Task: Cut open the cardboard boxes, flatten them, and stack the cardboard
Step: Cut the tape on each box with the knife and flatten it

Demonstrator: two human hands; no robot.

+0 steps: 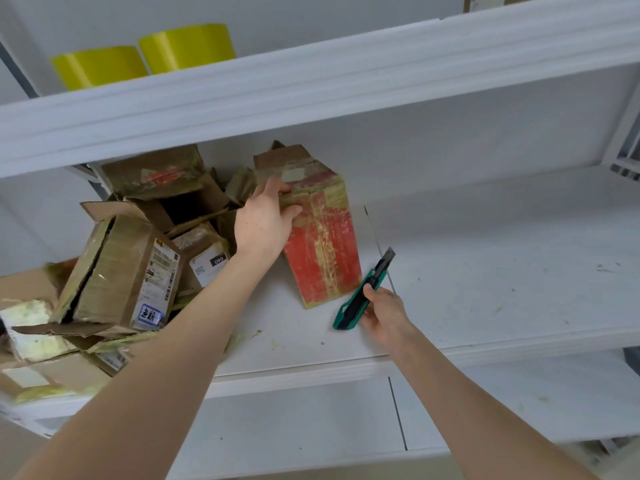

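A pile of cardboard boxes (131, 271) lies to the left of the red box, some with flaps torn open, most wrapped in yellowed tape and bearing printed labels. The pile runs off the left edge of the view, and the blur there makes its lowest pieces hard to make out.

The left hand (265, 223) reaches in over that pile and grasps the red box (322, 244) at its upper left corner. The thumb lies across the front face and the fingers curl over the top edge. Their tips are hidden behind the box.

The red box stands on end on the white shelf (485, 271), leaning slightly, with tape running down the middle of its front. Its back and its far side cannot be seen.

Just right of the red box's lower corner is a green knife (363, 289), its blade pushed out and pointing up and away, close to the box's right edge but apart from it. The right hand (384, 313) is clenched round the handle, thumb on top near the slider. The other fingers wrap beneath and are mostly out of sight.

Above and left of the red box, two rolls of yellow tape (145, 60) sit on the upper shelf (311, 81), whose front edge hides their lower parts.
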